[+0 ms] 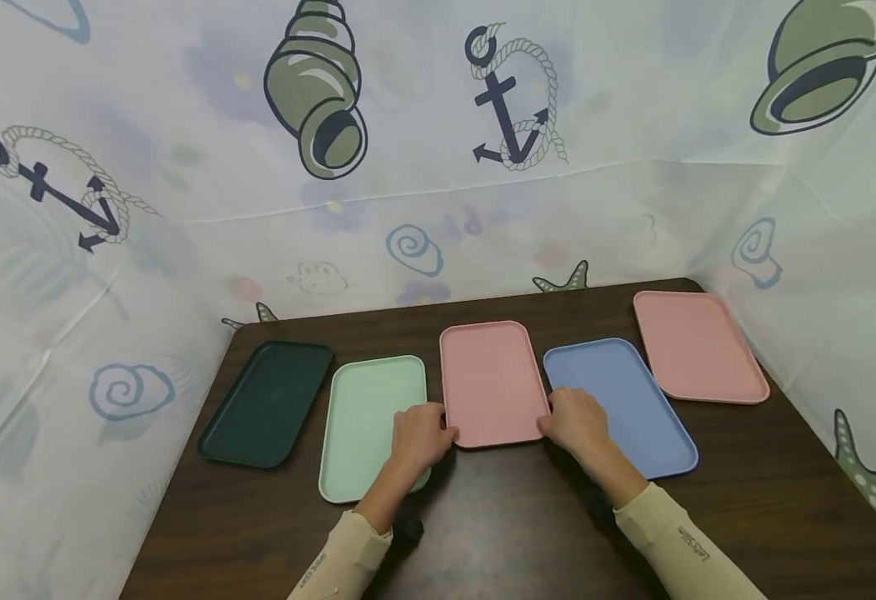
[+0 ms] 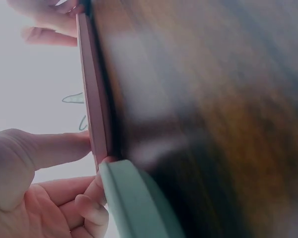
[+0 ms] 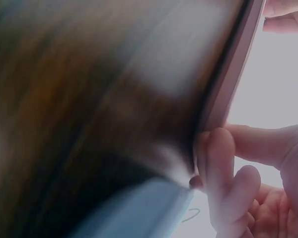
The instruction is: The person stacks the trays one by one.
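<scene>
A pink tray [image 1: 492,379] lies in the middle of the table, with both hands at its near corners. At the left corner, the left hand [image 1: 418,435] pinches the rim between thumb and fingers, overlapping the light green tray [image 1: 366,408] beside it. On the opposite corner the right hand [image 1: 578,421] pinches the same tray, over the edge of the blue tray [image 1: 636,400]. The left wrist view shows the pink tray's edge [image 2: 96,94] between thumb and fingers, close to the light green tray's corner [image 2: 131,198]. The right wrist view shows the right fingertips curled at the pink edge [image 3: 231,79].
A dark green tray [image 1: 267,404] lies at the far left and a second pink tray [image 1: 700,346] at the back right. All rest on a dark wooden table [image 1: 505,533]. A printed cloth [image 1: 422,108] hangs behind the table and along both sides.
</scene>
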Motion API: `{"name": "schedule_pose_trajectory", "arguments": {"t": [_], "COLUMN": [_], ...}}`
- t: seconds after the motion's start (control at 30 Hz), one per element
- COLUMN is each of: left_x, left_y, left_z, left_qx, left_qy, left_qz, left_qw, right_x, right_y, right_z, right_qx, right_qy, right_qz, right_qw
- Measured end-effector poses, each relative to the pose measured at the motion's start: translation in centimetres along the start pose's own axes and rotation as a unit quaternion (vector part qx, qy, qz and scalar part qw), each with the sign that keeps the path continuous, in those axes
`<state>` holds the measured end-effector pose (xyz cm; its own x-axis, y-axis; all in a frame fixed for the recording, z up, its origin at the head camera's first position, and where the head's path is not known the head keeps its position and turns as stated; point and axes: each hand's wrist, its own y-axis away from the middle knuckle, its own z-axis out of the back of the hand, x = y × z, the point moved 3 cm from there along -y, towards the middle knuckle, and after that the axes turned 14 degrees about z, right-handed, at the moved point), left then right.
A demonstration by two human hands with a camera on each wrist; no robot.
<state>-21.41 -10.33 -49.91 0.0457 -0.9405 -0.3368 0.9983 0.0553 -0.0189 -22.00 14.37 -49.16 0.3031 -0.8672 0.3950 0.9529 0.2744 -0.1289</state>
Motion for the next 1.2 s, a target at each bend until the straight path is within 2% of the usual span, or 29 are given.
{"name": "schedule_pose_trajectory", "arguments": {"t": [0.23,0.37,0.5,0.73,1.2], "left_x": [0.2,0.4,0.6,0.8,1.0], "left_y": [0.4,0.4,0.3,0.0,-1.8], "left_z": [0.2,0.5,1.0,2.0,1.1], "left_qx": [-0.001,0.003,0.006,-0.004,-0.008], "left_qy": [0.030,0.042,0.050,0.056,0.037], "left_qz": [-0.013,-0.008,0.000,-0.006,-0.006], "left_qw": [0.9995,0.9991,0.9988,0.9984,0.9993], "right_x": [-0.2,-0.2,-0.1,0.3,0.0], "right_y": [0.2,0.3,0.2,-0.7,-2.4], "right_z": [-0.2,-0.2,0.0,0.6,0.2], "right_qx": [0.009,0.010,0.004,-0.005,0.012], "right_qy": [-0.006,-0.011,-0.023,-0.028,-0.025], "right_qz": [0.001,0.006,0.008,0.018,0.014], "right_qw": [1.000,1.000,1.000,0.999,1.000]}}
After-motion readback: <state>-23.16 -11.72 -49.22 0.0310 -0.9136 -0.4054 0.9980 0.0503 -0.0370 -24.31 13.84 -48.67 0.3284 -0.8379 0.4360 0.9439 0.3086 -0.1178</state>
